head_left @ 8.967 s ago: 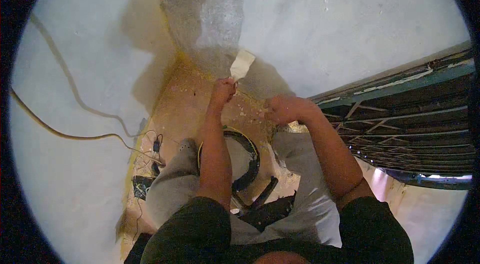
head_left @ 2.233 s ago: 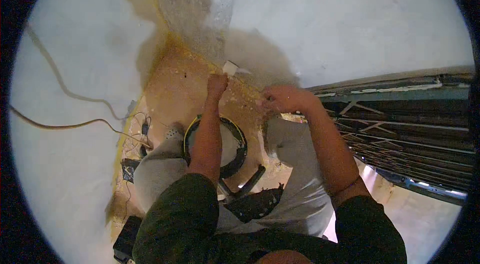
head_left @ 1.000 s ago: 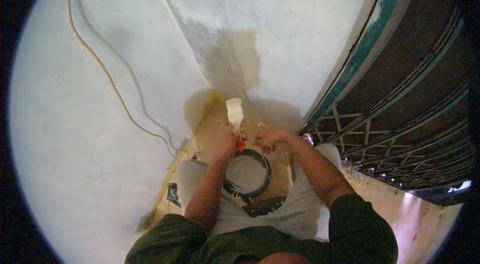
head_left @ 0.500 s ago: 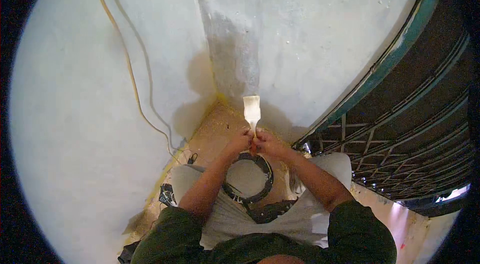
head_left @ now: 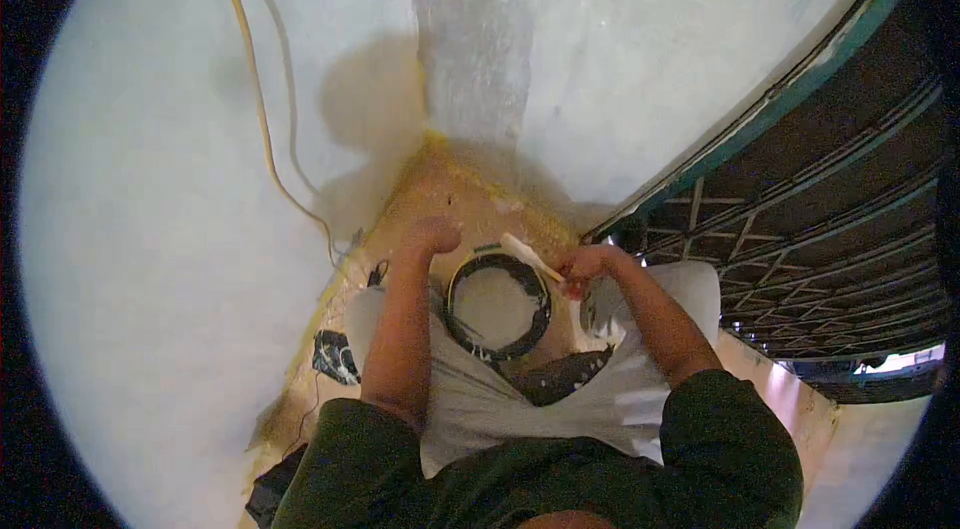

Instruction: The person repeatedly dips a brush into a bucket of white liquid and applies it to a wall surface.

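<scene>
In the head view, the right hand (head_left: pixel 588 267) is closed around the handle end of a flat pale tool (head_left: pixel 525 253) at the bucket's (head_left: pixel 541 317) far right rim, seemingly light and best held there, while the blurred left hand (head_left: pixel 436 234) looks curled, its content unclear.

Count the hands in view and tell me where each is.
2: the left hand, at the bucket's upper left in the picture, and the right hand, at its upper right, gripping a flat pale tool. No other hand shows.

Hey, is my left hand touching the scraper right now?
Apart. The head view shows floor between your left hand and the scraper, which your right hand holds.
</scene>
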A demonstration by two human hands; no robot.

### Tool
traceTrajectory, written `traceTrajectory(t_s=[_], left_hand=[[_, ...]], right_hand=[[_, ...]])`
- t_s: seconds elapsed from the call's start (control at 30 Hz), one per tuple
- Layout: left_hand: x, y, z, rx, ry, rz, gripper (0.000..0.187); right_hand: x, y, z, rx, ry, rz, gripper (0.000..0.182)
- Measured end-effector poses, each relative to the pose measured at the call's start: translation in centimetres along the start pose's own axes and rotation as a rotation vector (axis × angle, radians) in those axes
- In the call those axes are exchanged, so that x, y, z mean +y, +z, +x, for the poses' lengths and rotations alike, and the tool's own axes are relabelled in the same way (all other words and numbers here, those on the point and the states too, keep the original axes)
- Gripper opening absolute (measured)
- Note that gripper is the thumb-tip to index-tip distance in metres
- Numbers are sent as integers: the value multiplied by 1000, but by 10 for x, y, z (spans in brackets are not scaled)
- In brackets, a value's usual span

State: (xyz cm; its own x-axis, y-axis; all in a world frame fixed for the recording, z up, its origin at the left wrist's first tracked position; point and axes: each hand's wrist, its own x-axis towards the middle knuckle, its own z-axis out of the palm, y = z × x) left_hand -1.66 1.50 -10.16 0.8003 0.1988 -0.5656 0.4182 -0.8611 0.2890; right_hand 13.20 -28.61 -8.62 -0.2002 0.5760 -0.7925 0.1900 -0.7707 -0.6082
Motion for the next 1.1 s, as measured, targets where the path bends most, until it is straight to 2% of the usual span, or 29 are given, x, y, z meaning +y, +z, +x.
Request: traceTrajectory(t_s=[0.03, 0.07, 0.1, 0.13, 0.17, 0.23, 0.3, 0.33, 0.4, 0.43, 0.47, 0.5, 0.53, 0.6, 0.63, 0.77, 0.8, 0.87, 0.9, 0.93, 0.97, 1.0, 1.07, 1.1], left_hand=[[3, -1, -1, -11, -16, -12, 47], [3, -4, -3, -28, -28, -23, 47], [6, -13, -9, -34, 40, -62, 49], [8, -17, -15, -41, 106, -102, 51], [11, -17, -18, -55, 89, -114, 51], [17, -10, -16, 25, -39, -124, 58], [17, -4, -3, 13, 21, -60, 62], [16, 1, 3, 18, 91, 6, 66], [23, -10, -15, -20, 67, -62, 65], [24, -15, -20, -31, 49, -126, 65], [20, -12, -18, -33, 29, -130, 65], [17, -6, -17, 66, 87, -105, 58], [14, -1, -16, 164, 151, -79, 51], [11, 2, -15, 157, 163, -50, 51], [13, -1, -16, 156, 195, -16, 50], [18, -8, -6, -65, 144, -180, 64], [9, -2, 2, -14, 210, -109, 63], [14, -2, -1, 36, 277, -45, 63], [24, -16, -18, 21, 185, -126, 63], [31, -24, -29, 7, 91, -205, 64], [32, -22, -30, 2, 93, -210, 64], [33, -22, -29, 17, 99, -199, 63], [36, -29, -37, 28, 104, -190, 63], [41, -43, -49, -23, 99, -209, 63]], right_hand=[[-6, 6, 1, -22, 6, 8, 30], [-11, 11, -1, -43, 92, -299, 31], [-17, 14, 0, -67, 172, -617, 32], [-3, 15, 16, -95, 169, -621, 32], [26, 12, 41, -124, 175, -633, 30], [53, 24, 75, -173, 174, -633, 28], [67, 38, 98, -40, 631, 86, 19], [90, 38, 126, -59, 633, 91, 19], [140, 36, 187, -404, 746, 212, 19], [119, 46, 179, -422, 747, 203, 19], [76, 58, 158, -213, 705, 88, 17], [51, 68, 150, -10, 655, -24, 15], [61, 70, 160, -28, 653, -30, 15], [89, 75, 184, 133, 398, -7, 11], [97, 82, 196, 123, 403, 2, 11], [144, 97, 231, 367, 199, 547, 16], [163, 93, 257, 372, 220, 562, 16], [193, 82, 308, 92, 712, 462, 15], [198, 85, 306, 89, 722, 467, 15], [199, 87, 302, 161, 601, 625, 17], [199, 89, 298, 234, 474, 778, 22], [191, 92, 283, 234, 479, 779, 22], [165, 105, 249, 321, 98, 1053, 29], [182, 102, 262, 319, 104, 1054, 29]])
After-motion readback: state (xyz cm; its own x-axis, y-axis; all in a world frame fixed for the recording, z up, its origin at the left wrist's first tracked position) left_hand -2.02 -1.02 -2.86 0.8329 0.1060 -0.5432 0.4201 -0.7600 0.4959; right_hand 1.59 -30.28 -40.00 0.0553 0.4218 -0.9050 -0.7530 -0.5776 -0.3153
